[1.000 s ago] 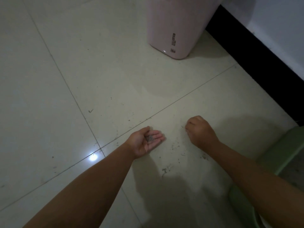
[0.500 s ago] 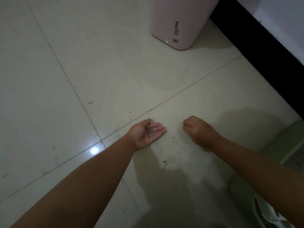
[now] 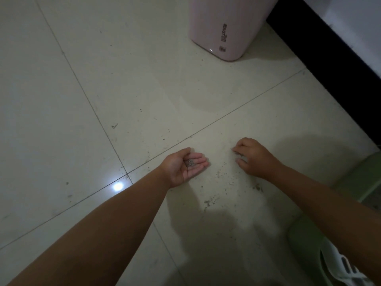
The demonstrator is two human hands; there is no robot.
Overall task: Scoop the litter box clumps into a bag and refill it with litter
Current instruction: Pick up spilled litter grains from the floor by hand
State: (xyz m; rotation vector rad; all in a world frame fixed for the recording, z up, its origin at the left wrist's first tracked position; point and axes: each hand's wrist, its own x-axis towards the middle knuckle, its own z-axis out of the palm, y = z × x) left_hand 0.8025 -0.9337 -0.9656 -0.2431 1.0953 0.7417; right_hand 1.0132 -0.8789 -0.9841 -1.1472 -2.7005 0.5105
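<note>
My left hand (image 3: pixel 181 168) lies palm up just above the floor tiles, fingers nearly straight, carrying a small heap of grey litter grains (image 3: pixel 190 162). To its right, my right hand (image 3: pixel 254 158) is palm down with curled fingers, and its fingertips pinch at grains on the floor. Scattered litter grains (image 3: pixel 221 174) dot the tile between and below the hands. The green litter box (image 3: pixel 358 182) shows only its rim at the right edge, partly hidden by my right forearm. A white scoop (image 3: pixel 342 265) lies at the bottom right.
A pink bin (image 3: pixel 226 27) stands on the floor at the top. A black skirting board (image 3: pixel 329 65) runs along the wall on the right. Pale floor tiles stretch to the left, with a bright light reflection (image 3: pixel 117 186).
My right hand has shifted slightly left and forward over the floor, fingertips now down on the grains. The left hand stays palm up with its litter. The view has tilted a little.
</note>
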